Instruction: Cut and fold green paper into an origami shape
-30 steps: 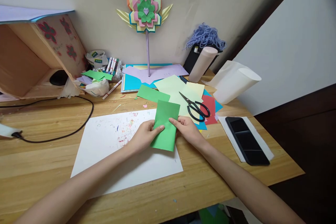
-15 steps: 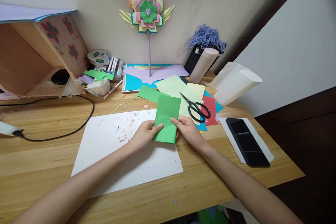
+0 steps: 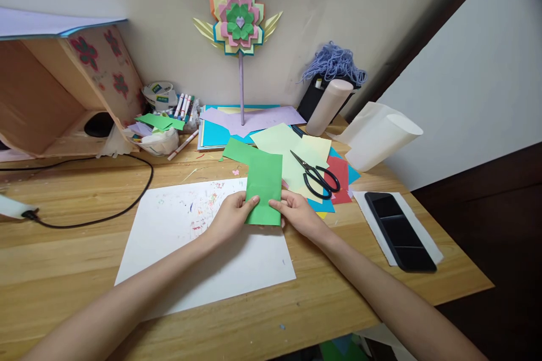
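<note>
A green paper rectangle (image 3: 264, 180) is held upright above a white sheet (image 3: 169, 259) marked with colored specks. My left hand (image 3: 231, 214) grips its lower left edge, thumb in front and fingers behind. On the lower right edge my right hand (image 3: 298, 211) pinches it the same way, the fingertips partly hidden by the paper. Black-handled scissors (image 3: 315, 174) lie partly open on pale yellow paper (image 3: 277, 144), beyond my right hand. Behind the held piece, a green strip (image 3: 237, 151) rests on the table.
A paper flower (image 3: 240, 21) on a purple stem stands at the back. Rolled white paper (image 3: 383, 138), a phone (image 3: 400, 231) and red paper (image 3: 339, 176) are to the right. Markers (image 3: 183, 106), a cardboard box (image 3: 101, 67) and a black cable (image 3: 144, 180) are at left.
The green rectangle has shifted slightly left and now looks straighter, less tilted. Both hands have moved slightly left with it, keeping their grip.
</note>
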Available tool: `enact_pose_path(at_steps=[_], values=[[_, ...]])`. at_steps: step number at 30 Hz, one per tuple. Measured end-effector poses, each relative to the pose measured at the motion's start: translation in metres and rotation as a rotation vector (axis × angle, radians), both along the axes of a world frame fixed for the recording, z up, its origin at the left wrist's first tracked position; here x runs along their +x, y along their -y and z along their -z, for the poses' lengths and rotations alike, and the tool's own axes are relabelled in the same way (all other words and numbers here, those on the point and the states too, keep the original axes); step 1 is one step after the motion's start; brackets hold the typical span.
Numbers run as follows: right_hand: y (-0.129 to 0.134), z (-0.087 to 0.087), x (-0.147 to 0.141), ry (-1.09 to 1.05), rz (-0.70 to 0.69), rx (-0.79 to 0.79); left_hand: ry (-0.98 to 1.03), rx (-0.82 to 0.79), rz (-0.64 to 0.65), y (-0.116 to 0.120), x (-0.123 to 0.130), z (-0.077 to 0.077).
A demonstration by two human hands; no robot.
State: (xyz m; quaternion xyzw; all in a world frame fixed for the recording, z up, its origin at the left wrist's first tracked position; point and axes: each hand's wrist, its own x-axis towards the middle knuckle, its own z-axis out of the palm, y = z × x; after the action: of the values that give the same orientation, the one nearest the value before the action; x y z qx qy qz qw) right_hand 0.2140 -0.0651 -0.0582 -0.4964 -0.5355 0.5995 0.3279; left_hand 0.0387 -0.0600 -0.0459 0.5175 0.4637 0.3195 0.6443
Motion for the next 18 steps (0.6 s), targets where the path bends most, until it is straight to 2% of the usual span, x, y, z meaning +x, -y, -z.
enact_pose_path(at_steps=[4, 8, 13, 18], values=[[-0.0010, -0.0009, 0.0003, -0.013, 0.039, 0.039, 0.094, -0.065, 0.006, 0.0019, 0.0016, -0.0014], [0.0009, -0.0038, -0.0007, -0.056, -0.053, -0.018, 0.096, -0.057, -0.001, 0.0010, 0.0016, 0.0002], [0.0018, -0.0020, -0.0015, -0.013, -0.035, -0.017, 0.018, 0.023, -0.019, -0.0008, 0.0012, 0.0031], [0.0003, -0.0010, 0.0000, -0.043, -0.107, -0.089, -0.034, 0.097, -0.023, -0.0025, -0.0013, 0.0075]])
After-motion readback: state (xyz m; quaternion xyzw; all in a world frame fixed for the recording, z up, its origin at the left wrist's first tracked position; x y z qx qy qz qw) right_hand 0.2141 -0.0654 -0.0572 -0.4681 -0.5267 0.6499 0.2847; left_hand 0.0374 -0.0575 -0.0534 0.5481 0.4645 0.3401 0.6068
